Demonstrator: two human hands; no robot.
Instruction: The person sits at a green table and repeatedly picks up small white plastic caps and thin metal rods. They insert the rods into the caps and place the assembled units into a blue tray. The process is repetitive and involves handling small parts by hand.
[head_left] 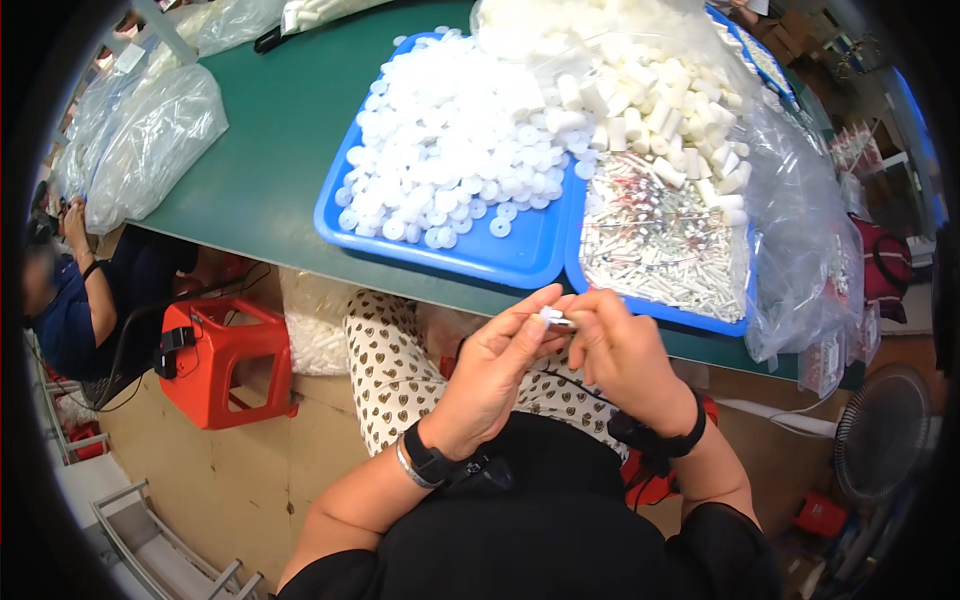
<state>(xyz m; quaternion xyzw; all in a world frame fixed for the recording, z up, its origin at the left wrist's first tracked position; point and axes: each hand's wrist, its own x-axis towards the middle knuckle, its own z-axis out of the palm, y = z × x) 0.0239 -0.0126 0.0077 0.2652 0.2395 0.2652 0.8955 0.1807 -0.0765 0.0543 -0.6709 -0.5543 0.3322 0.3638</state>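
In front of my lap, just off the table's near edge, both hands meet around a small white part [552, 315] with a thin red wire or strand beside it. My left hand [500, 352] pinches this part between thumb and fingers. Curled against its other end, my right hand [625, 350] has its thumb and fingertips closed on it too. Fingers cover much of the part, so its exact kind is hidden. Beyond the hands lies a blue tray [500, 268] heaped with translucent white discs [430, 180]. Beside it, another blue tray [690, 318] holds small white pieces with wires [650, 245].
Cream foam-like cylinders [640, 110] spill from a clear bag over the right tray. Plastic bags [160, 140] lie on the green table [270, 120] at left. A red stool [230, 360] and a seated person [75, 310] are left; a fan [880, 430] stands right.
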